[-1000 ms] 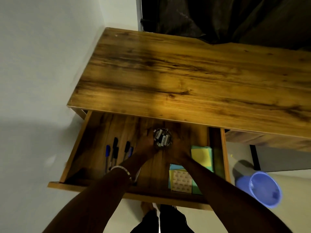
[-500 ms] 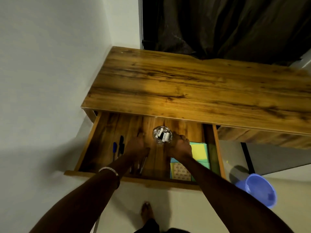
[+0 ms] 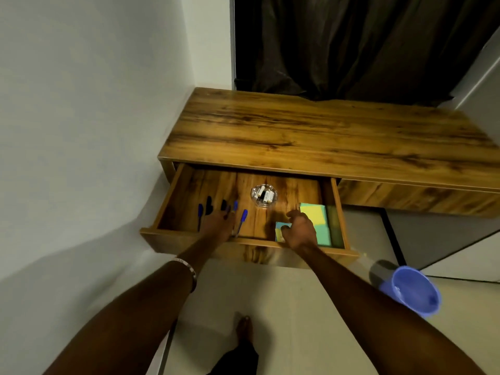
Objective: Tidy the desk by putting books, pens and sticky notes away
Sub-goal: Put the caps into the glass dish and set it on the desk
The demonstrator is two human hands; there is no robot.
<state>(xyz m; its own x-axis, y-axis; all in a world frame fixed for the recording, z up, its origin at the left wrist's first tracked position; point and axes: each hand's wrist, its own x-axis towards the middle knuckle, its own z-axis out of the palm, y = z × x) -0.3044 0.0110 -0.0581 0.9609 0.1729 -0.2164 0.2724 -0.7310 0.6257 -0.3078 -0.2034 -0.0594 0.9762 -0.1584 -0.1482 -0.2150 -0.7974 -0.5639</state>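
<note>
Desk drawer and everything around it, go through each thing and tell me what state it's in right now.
Drawer: pulled open.
Pens: lying in the drawer's left part.
Glass bowl: upright in the drawer, small batteries inside.
Sticky notes: stacked at the drawer's right.
Left hand: fingers straight, over the pens.
Right hand: loosely curled, over the sticky notes.
Desk top: bare wood.
Blue bucket: on the floor, tilted.
Curtain: drawn.

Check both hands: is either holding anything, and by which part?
Neither visibly holds anything. The left hand lies over the pens; the right hand hovers, loosely curled, above the sticky notes.
</note>
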